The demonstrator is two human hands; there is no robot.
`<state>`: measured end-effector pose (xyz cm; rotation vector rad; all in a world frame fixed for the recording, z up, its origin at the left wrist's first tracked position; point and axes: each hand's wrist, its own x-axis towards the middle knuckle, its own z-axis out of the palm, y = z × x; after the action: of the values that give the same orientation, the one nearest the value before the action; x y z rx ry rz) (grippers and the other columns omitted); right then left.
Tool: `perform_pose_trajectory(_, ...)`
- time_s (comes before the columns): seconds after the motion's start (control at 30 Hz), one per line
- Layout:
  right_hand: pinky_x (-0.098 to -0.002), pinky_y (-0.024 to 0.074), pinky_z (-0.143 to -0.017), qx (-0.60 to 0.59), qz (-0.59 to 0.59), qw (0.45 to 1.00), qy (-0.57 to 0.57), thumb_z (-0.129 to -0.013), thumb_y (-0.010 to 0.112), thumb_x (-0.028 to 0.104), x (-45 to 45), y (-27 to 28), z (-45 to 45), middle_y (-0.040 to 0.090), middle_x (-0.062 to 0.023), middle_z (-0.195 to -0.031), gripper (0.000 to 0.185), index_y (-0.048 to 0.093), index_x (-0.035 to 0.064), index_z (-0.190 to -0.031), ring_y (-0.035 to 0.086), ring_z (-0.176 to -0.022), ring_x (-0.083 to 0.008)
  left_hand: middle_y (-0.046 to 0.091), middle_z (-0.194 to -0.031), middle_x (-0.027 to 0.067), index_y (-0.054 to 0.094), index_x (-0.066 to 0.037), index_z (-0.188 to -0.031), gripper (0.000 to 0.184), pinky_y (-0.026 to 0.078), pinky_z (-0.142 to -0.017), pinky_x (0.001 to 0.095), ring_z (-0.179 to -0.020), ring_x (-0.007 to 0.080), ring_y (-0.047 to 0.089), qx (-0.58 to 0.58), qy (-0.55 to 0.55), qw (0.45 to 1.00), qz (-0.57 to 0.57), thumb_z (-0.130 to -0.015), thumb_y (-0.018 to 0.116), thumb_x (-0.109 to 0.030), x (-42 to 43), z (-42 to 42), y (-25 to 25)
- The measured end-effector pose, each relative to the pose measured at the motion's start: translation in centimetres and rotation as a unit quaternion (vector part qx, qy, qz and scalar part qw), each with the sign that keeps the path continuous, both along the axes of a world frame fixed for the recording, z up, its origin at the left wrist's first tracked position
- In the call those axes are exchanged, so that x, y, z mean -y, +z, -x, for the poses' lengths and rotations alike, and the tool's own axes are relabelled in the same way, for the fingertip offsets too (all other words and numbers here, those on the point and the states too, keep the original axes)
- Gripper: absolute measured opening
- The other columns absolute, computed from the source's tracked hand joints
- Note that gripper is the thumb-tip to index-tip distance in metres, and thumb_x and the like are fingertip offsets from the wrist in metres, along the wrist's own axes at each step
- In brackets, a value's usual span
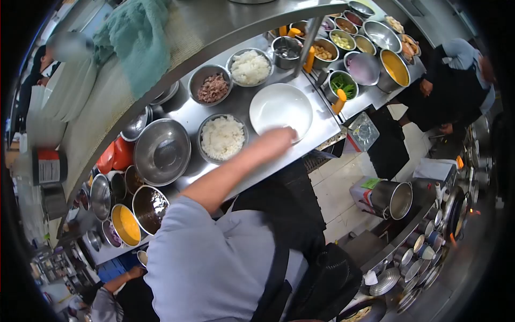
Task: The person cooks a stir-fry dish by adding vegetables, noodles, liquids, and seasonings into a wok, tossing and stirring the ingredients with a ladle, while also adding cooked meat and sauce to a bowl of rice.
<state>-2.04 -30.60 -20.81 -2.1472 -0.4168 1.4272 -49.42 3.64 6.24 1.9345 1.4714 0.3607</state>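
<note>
My left hand (280, 140), blurred by motion, reaches across the steel counter to the near rim of a large white bowl (279, 104). It overlaps that rim, and I cannot tell whether its fingers grip it. No food shows inside the white bowl. Left of it is a steel bowl of white rice (221, 138), just beyond my forearm. Farther back stand a second bowl of white rice (249, 68) and a bowl of pinkish-brown chopped food (213, 88). My right hand does not show.
A wide steel bowl (162, 152) and a pot of orange liquid (126, 225) line the counter's left. Several ingredient containers, including chopped greens (343, 85), crowd the right. A curved shelf edge (214, 37) overhangs. Co-workers (456, 80) stand at right and lower left.
</note>
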Motion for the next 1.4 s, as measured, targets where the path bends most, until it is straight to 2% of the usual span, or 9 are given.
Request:
perform_pose_trajectory(0.17, -0.0263, 0.0498, -0.062, -0.051, -0.014, 0.998, -0.016, -0.1, 0.066, 0.01, -1.4, -3.5, -1.2, 0.067, -0.0059, -0.086, 0.035, 0.063, -0.0007, -0.132, 0.059, -0.067, -0.012, 0.073, -0.112, 0.0253, 0.074, 0.001, -0.107, 0.025, 0.057, -0.091, 0.0489, -0.108, 0.0411, 0.07, -0.287, 0.165, 0.943, 0.046, -0.084, 0.065, -0.005, -1.8, 16.8, 1.9)
perform_pose_trajectory(0.3, -0.0261, 0.0473, -0.056, -0.106, -0.072, 0.989, -0.079, -0.1, 0.065, 0.008, -1.1, -6.8, -1.8, 0.065, -0.0033, -0.081, 0.035, 0.061, -0.0007, -0.134, 0.055, -0.062, -0.01, 0.071, -0.117, 0.0255, 0.069, 0.003, -0.116, 0.032, 0.055, -0.094, 0.0494, -0.112, 0.0415, 0.068, -0.282, 0.174, 0.939, 0.09, -0.086, 0.068, -0.01, -0.1, 22.3, -1.7)
perform_pose_trajectory(0.57, -0.0251, 0.0457, -0.056, -0.009, -0.011, 0.998, 0.058, -0.1, 0.064, 0.009, -4.8, -3.1, 0.1, 0.063, -0.0018, -0.081, 0.038, 0.059, -0.0012, -0.136, 0.053, -0.061, -0.0087, 0.069, -0.122, 0.0242, 0.063, -0.006, -0.128, 0.043, 0.052, -0.098, 0.0484, -0.117, 0.041, 0.065, -0.181, 0.239, 0.945, 0.132, -0.087, 0.068, -0.019, 2.2, 22.9, -1.9)
perform_pose_trajectory(0.8, -0.0249, 0.0457, -0.057, -0.02, -0.017, 0.996, 0.081, -0.1, 0.064, 0.009, -5.5, -1.7, 0.1, 0.064, -0.0018, -0.082, 0.038, 0.059, -0.0012, -0.136, 0.053, -0.062, -0.0087, 0.069, -0.127, 0.0217, 0.065, -0.006, -0.129, 0.051, 0.054, -0.099, 0.0455, -0.12, 0.0379, 0.066, -0.253, 0.199, 0.931, 0.174, -0.082, 0.074, -0.023, 4.1, 21.1, -0.6)
perform_pose_trajectory(1.0, -0.0247, 0.0457, -0.057, -0.026, -0.033, 0.995, 0.09, -0.1, 0.064, 0.009, -5.5, -1.3, -0.6, 0.064, -0.0018, -0.082, 0.038, 0.059, -0.0013, -0.137, 0.054, -0.063, -0.0087, 0.064, -0.134, 0.0279, 0.049, 0.002, -0.143, 0.075, 0.054, -0.102, 0.0431, -0.125, 0.0367, 0.064, -0.096, 0.249, 0.938, 0.222, -0.081, 0.077, -0.03, 4.4, 23.3, -1.8)
perform_pose_trajectory(1.07, -0.0246, 0.0457, -0.057, -0.027, -0.035, 0.995, 0.089, -0.1, 0.064, 0.009, -5.1, -0.7, -0.8, 0.064, -0.0018, -0.082, 0.038, 0.059, -0.0013, -0.137, 0.054, -0.063, -0.0087, 0.059, -0.134, 0.0363, 0.024, 0.008, -0.155, 0.099, 0.053, -0.102, 0.0416, -0.125, 0.0417, 0.062, -0.065, 0.48, 0.873, 0.064, -0.083, 0.078, -0.034, 2.8, 25.8, -5.9)
perform_pose_trajectory(1.17, -0.0246, 0.0457, -0.058, -0.025, -0.033, 0.996, 0.083, -0.1, 0.064, 0.009, -4.4, 0.0, -0.5, 0.064, -0.0018, -0.083, 0.038, 0.059, -0.0013, -0.137, 0.054, -0.063, -0.0087, 0.059, -0.131, 0.0373, 0.013, 0.01, -0.154, 0.102, 0.055, -0.097, 0.0462, -0.117, 0.0426, 0.066, -0.026, 0.548, 0.835, -0.047, -0.087, 0.077, -0.032, 0.8, 27.7, -9.9)
perform_pose_trajectory(1.2, -0.0245, 0.0457, -0.058, -0.023, -0.033, 0.996, 0.078, -0.1, 0.064, 0.009, -4.1, 0.1, -0.6, 0.064, -0.0018, -0.083, 0.038, 0.059, -0.0013, -0.137, 0.054, -0.063, -0.0087, 0.065, -0.125, 0.0276, 0.036, 0.006, -0.146, 0.073, 0.057, -0.09, 0.0523, -0.107, 0.0357, 0.07, 0.082, 0.588, 0.805, 0.003, -0.091, 0.073, -0.025, 1.2, 24.1, -5.4)
perform_pose_trajectory(1.4, -0.0243, 0.0456, -0.058, -0.017, -0.022, 0.999, 0.037, -0.1, 0.064, 0.01, -2.0, 1.1, -0.1, 0.064, -0.0018, -0.083, 0.038, 0.059, -0.0014, -0.137, 0.054, -0.064, -0.0087, 0.07, -0.112, 0.0138, 0.06, -0.002, -0.124, 0.034, 0.062, -0.068, 0.0419, -0.095, 0.0263, 0.073, 0.333, 0.531, 0.775, 0.085, -0.096, 0.068, -0.018, -0.1, 26.4, -7.4)
